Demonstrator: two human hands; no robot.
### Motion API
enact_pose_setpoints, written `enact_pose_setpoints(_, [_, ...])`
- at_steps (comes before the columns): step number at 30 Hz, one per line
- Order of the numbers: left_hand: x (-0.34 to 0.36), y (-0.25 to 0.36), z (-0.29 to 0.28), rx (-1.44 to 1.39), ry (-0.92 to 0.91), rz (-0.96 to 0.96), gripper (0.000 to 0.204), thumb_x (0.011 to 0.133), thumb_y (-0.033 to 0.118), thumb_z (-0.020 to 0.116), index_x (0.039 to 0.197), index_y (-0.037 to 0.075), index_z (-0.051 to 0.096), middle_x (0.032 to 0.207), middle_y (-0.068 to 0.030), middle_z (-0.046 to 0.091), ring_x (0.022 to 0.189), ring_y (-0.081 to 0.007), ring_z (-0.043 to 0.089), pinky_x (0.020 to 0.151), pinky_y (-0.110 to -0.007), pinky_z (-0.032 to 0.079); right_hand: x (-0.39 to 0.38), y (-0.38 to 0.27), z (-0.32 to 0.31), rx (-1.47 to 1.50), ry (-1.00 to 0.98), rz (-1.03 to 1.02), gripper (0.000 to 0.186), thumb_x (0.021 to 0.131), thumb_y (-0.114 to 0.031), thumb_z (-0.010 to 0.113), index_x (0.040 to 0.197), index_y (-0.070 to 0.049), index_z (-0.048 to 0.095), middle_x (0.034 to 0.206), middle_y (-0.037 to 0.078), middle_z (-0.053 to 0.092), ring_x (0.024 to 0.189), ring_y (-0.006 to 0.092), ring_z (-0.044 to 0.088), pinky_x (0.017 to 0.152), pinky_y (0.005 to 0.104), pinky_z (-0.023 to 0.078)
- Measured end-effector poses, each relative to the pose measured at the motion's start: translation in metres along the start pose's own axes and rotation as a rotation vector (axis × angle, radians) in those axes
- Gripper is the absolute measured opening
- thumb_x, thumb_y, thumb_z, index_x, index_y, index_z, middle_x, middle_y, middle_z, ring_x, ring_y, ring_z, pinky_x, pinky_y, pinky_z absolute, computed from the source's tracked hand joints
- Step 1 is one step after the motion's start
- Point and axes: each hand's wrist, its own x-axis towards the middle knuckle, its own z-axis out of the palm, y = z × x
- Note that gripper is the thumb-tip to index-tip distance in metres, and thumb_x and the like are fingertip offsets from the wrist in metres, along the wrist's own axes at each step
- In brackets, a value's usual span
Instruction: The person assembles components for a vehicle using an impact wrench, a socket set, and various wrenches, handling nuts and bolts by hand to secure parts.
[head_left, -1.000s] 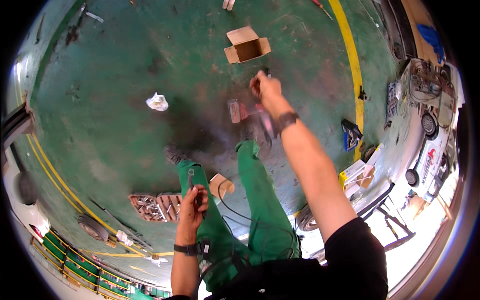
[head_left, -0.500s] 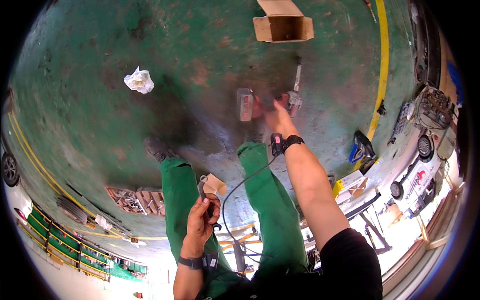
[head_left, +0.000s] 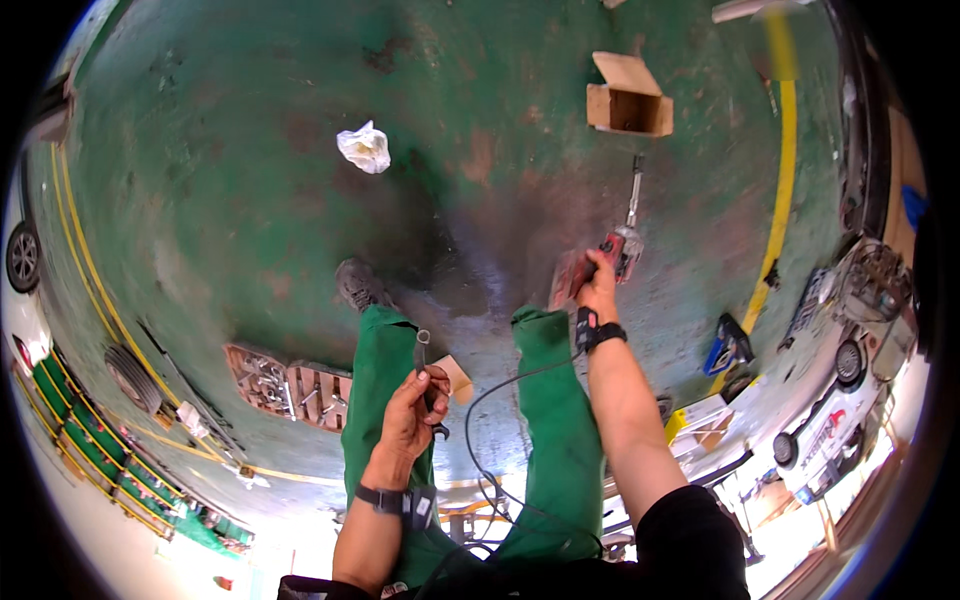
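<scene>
In my right hand (head_left: 598, 288) is a red and grey cordless impact wrench (head_left: 626, 250), with my fingers wrapped round its handle. A long silver extension (head_left: 635, 195) with a dark tip points from it away from me. The battery end lies to the lower left of that hand, slightly blurred. My left hand (head_left: 408, 412) is closed round a combination wrench (head_left: 420, 354) above my left thigh. The ring end sticks up past my fingertips and the dark open jaw shows below the palm. My fingers hide its middle.
An open cardboard box (head_left: 630, 108) stands ahead on the green floor, right of a crumpled white bag (head_left: 364, 148). A tool case (head_left: 322, 396) lies beside my left leg. A blue and black tool (head_left: 728, 343) and a yellow box (head_left: 697, 416) are at right. A cable runs from my right wrist.
The view has turned, so the box and bag appear farther right. The impact wrench has tilted, its battery end now lower and nearer my knee. My left hand still grips the combination wrench.
</scene>
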Motion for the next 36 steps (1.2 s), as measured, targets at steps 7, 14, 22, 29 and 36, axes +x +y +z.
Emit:
enact_pose_setpoints(7, [-0.112, 0.014, -0.022, 0.065, -0.049, 0.163, 0.030, 0.097, 0.030, 0.056, 0.112, 0.005, 0.055, 0.098, -0.0066, 0.061, 0.076, -0.0114, 0.059, 0.048, -0.018, 0.034, -0.206, -0.012, 0.061, -0.178, -0.298, 0.082, 0.008, 0.079, -0.003, 0.060, 0.078, -0.002, 0.053, 0.073, 0.010, 0.056, 0.074, 0.0214, 0.057, 0.077, 0.0349, 0.053])
enact_pose_setpoints(14, [-0.169, 0.038, 0.023, 0.097, -0.176, 0.325, 0.043, 0.096, 0.031, 0.059, 0.128, 0.005, 0.048, 0.120, -0.0063, 0.058, 0.099, -0.0118, 0.058, 0.054, -0.018, 0.036, -0.385, 0.016, 0.119, -0.678, -0.542, 0.110, 0.010, 0.072, -0.004, 0.064, 0.080, 0.000, 0.059, 0.072, 0.009, 0.061, 0.066, 0.0217, 0.060, 0.066, 0.0348, 0.052])
enact_pose_setpoints(22, [-0.209, 0.063, 0.053, 0.197, -0.354, 0.495, 0.071, 0.078, 0.033, 0.080, 0.134, 0.007, 0.046, 0.108, -0.0004, 0.058, 0.082, -0.0081, 0.052, 0.054, -0.019, 0.033, -0.481, 0.057, 0.154, -0.986, -0.789, 0.106, 0.031, 0.065, 0.000, 0.070, 0.094, 0.001, 0.060, 0.082, 0.006, 0.062, 0.071, 0.0163, 0.060, 0.064, 0.0309, 0.050])
enact_pose_setpoints(29, [-0.238, 0.080, 0.042, 0.118, -0.362, 0.423, 0.074, 0.078, 0.028, 0.079, 0.138, 0.007, 0.042, 0.113, -0.0032, 0.061, 0.088, -0.0099, 0.057, 0.068, -0.023, 0.045, -0.492, 0.045, 0.169, -1.410, -0.959, 0.005, 0.036, 0.065, -0.007, 0.074, 0.098, 0.002, 0.061, 0.087, 0.003, 0.061, 0.078, 0.0121, 0.056, 0.073, 0.0288, 0.047])
enact_pose_setpoints(36, [-0.247, 0.096, 0.062, 0.006, -0.309, 0.467, 0.065, 0.078, 0.023, 0.073, 0.134, 0.005, 0.046, 0.119, -0.0086, 0.062, 0.107, -0.0208, 0.062, 0.089, -0.032, 0.052, -0.516, 0.054, 0.191, -1.410, -0.992, -0.029, 0.045, 0.069, -0.009, 0.074, 0.110, 0.001, 0.058, 0.097, 0.005, 0.064, 0.089, 0.0144, 0.058, 0.084, 0.0322, 0.048])
